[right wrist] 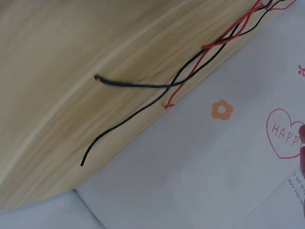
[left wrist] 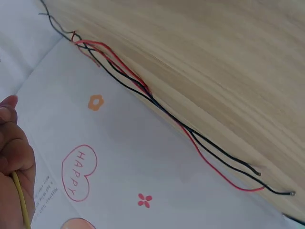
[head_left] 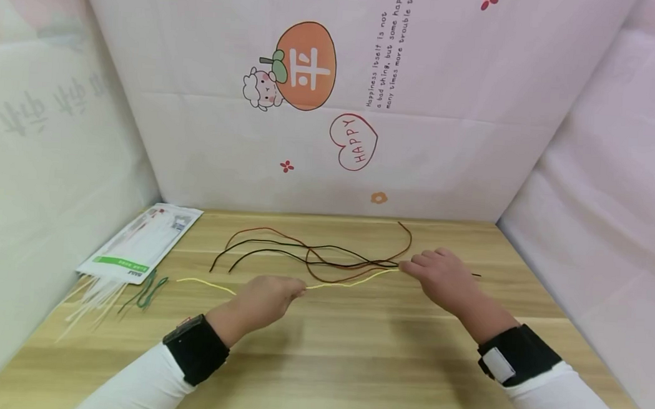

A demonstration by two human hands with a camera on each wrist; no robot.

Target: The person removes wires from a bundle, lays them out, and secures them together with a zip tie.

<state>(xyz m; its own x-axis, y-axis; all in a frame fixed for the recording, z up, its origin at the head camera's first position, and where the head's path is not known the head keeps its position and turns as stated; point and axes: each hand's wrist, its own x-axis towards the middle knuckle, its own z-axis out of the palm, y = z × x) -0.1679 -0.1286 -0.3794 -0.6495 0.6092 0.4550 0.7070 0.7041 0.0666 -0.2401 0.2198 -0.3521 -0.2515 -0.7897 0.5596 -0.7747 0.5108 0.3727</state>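
Note:
A thin yellow wire [head_left: 350, 285] stretches between the two hands in the head view, its loose tail passing out to the left. My left hand [head_left: 262, 299] grips it with curled fingers; in the left wrist view, the same wire [left wrist: 20, 195] runs out below the thumb. My right hand [head_left: 441, 280] holds the wire's other stretch, with its end hidden by the fingers. Behind the hands, black wires [head_left: 271, 242] and a red wire [head_left: 258, 228] lie crossed on the table. Only a sliver of fingers [right wrist: 303, 143] shows in the right wrist view.
To the left, a white packet [head_left: 147, 240] with a green stripe lies with pale, thin strips [head_left: 96, 297] sticking out. A bundled dark green wire [head_left: 145, 290] lies beside it. White printed cloth [head_left: 224, 148] encloses the wooden table [head_left: 317, 366] at the back and sides.

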